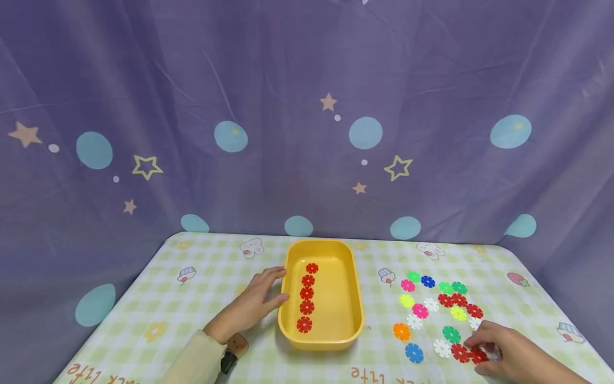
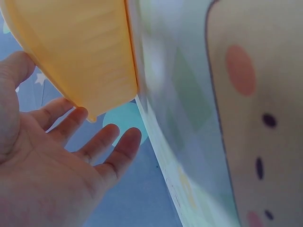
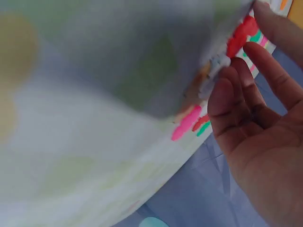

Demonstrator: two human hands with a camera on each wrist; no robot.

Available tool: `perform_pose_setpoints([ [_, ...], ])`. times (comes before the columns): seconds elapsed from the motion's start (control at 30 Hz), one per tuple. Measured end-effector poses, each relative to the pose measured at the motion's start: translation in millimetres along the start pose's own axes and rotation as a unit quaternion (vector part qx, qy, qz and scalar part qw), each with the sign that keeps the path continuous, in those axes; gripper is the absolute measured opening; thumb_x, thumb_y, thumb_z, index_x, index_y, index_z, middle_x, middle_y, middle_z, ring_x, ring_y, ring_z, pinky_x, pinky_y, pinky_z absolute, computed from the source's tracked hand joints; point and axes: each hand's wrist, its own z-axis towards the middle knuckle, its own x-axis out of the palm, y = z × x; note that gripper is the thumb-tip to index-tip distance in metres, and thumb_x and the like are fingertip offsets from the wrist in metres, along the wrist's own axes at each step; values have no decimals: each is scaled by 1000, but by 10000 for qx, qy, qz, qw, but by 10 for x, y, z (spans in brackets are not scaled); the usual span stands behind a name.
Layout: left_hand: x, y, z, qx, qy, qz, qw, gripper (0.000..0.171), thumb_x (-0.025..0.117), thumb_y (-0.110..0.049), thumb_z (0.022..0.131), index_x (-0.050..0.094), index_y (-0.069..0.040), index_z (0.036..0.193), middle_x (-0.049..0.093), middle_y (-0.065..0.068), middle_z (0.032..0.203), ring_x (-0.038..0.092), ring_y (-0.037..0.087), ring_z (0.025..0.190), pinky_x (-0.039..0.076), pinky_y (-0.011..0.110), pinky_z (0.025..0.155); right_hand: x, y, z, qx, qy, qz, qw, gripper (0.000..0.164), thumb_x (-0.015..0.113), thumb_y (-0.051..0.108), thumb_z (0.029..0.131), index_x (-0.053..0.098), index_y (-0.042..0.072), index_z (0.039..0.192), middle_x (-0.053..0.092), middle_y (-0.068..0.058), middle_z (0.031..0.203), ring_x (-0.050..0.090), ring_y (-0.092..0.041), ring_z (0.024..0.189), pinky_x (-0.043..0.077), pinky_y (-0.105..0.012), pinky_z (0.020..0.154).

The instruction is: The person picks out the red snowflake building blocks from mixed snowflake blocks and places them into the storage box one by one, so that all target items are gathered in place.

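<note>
The left hand rests on the left rim of a yellow tray; in the left wrist view its thumb and fingertips touch the edge of the tray, fingers spread and slightly bent. Inside the tray, several red snowflake discs form a column along the left side. Down at the right, the right hand reaches over a red snowflake disc, thumb and forefinger on either side of it with a gap between them. Another red disc lies just left of it. Its other fingers curl near white discs.
Loose discs lie scattered right of the tray: blue, orange, white, green, pink, yellow and more red. A checked cloth covers the table. A purple curtain hangs behind.
</note>
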Motion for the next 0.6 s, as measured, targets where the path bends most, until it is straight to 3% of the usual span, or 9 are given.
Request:
perform_pose_setpoints([
  [0.13,-8,5,-3,-26,2,-2,10000,59,57,-39,95,39,-12,143,31,4,149,26,25,136,29,51,106,29,-26,-9,-146,-36,126,9998,25,76,37,78,70,22,98,53,16,87,46,-1,72,43,-22,58],
  [0.3,-10,8,-6,30,42,-24,10000,61,55,-43,95,39,-11,143,32,5,149,26,25,136,29,51,106,24,-2,0,223,101,163,9996,27,78,32,77,68,19,99,52,14,86,45,-2,72,44,-22,60],
  [0.5,-14,1,-2,15,80,34,10000,62,53,-46,94,39,-11,144,32,4,149,26,25,136,28,51,106,-14,16,6,-14,203,214,9996,29,80,14,74,66,15,99,50,12,83,43,-4,70,42,-22,57],
  [0.6,-13,-1,-2,41,57,62,10000,62,53,-47,94,39,-10,143,32,4,149,27,27,135,28,52,106,-31,30,35,140,281,241,9992,30,81,10,72,64,16,96,49,9,78,43,-4,68,42,-22,57],
])
